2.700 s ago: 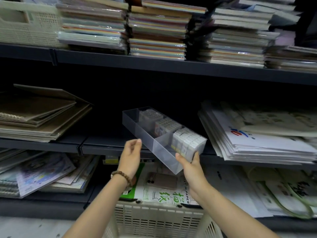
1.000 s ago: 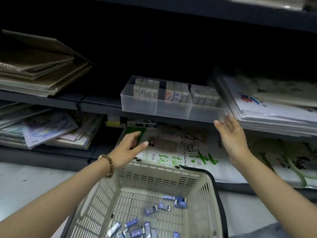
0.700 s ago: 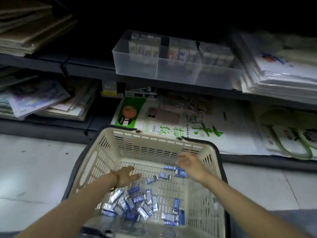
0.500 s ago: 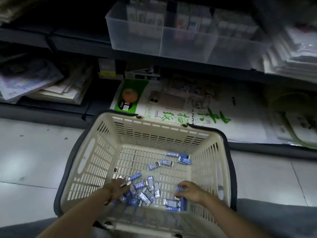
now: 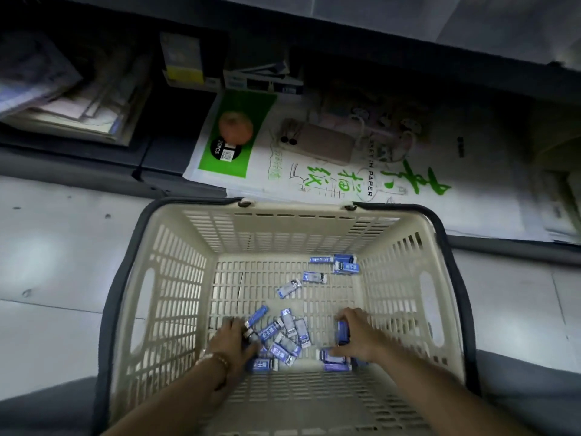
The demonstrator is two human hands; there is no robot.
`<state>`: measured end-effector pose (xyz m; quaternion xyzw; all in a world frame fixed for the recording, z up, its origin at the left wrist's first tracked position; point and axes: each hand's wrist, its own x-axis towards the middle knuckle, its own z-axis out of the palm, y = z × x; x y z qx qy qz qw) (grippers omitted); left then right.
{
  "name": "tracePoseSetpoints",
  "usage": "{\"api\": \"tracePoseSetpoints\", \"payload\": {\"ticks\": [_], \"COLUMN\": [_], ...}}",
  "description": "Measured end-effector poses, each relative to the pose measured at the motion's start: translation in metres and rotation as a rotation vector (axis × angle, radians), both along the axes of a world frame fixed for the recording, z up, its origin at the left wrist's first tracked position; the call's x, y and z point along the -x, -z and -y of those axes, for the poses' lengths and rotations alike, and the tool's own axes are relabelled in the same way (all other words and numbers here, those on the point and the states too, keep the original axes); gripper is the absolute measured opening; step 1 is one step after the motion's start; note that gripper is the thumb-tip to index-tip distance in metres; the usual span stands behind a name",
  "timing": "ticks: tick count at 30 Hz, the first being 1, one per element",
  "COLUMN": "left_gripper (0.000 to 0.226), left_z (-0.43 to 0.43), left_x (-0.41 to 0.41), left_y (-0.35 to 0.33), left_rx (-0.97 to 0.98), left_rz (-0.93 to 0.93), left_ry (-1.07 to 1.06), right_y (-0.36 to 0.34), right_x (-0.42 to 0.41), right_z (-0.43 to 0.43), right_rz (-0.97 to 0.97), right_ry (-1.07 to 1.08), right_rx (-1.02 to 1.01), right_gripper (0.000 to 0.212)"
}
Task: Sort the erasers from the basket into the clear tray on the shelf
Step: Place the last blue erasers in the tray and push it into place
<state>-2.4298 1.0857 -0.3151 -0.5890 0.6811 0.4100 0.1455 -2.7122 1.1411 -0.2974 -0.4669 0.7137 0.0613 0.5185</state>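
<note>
The right hand (image 5: 356,336) has its grip closed round one blue-sleeved eraser (image 5: 342,332), fingers curled over it. The left hand (image 5: 231,341) rests on the loose erasers (image 5: 284,336) heaped between the two hands; I cannot tell whether its grip has taken any. All lie on the basket (image 5: 176,278) bottom, a few farther off. The clear tray is out of view. Grabbing several at once risks small slick pieces slipping out on the lift.

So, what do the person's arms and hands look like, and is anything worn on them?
No sleeves or gloves show on either arm. The left hand has a brownish beaded bracelet at its wrist. The right hand shows no bracelet or watch at its wrist.
</note>
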Motion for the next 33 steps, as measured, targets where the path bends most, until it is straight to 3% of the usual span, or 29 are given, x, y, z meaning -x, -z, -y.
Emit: {"api": "tracePoseSetpoints", "payload": {"ticks": [6,10,13,16,19,22,28,33], "left_gripper": [0.036,0.036,0.033,0.030,0.022,0.009,0.032,0.036], "left_z": [0.000,-0.004,-0.004,-0.002,-0.001,-0.004,-0.024,-0.032], "left_x": [0.004,0.010,0.012,0.013,0.016,0.022,0.049,0.066], "left_y": [0.002,-0.002,-0.005,-0.010,-0.015,-0.024,-0.023,-0.020], "left_rx": [0.031,0.024,0.036,0.051,0.064,-0.065,-0.404,-0.396], "left_rz": [-0.091,-0.097,-0.098,-0.105,-0.155,-0.293,-0.289,-0.252], "left_ry": [0.099,0.076,0.042,0.004,-0.064,-0.102,0.033,0.172], "right_y": [0.002,-0.001,-0.004,-0.005,-0.003,-0.004,0.004,0.009], "right_x": [-0.011,-0.011,-0.014,-0.026,-0.036,-0.036,-0.043,-0.045], "right_z": [-0.007,-0.009,-0.015,-0.023,-0.029,-0.028,-0.035,-0.039], "right_rz": [0.065,0.093,0.079,-0.030,-0.081,-0.062,-0.022,0.043], "right_ry": [-0.139,-0.040,0.048,-0.104,-0.140,-0.155,-0.072,0.078], "right_rx": [-0.028,-0.122,-0.196,-0.118,-0.071,-0.085,-0.168,-0.167], "right_gripper": [0.030,0.031,0.044,0.026,0.038,0.039,0.034,0.027]}}
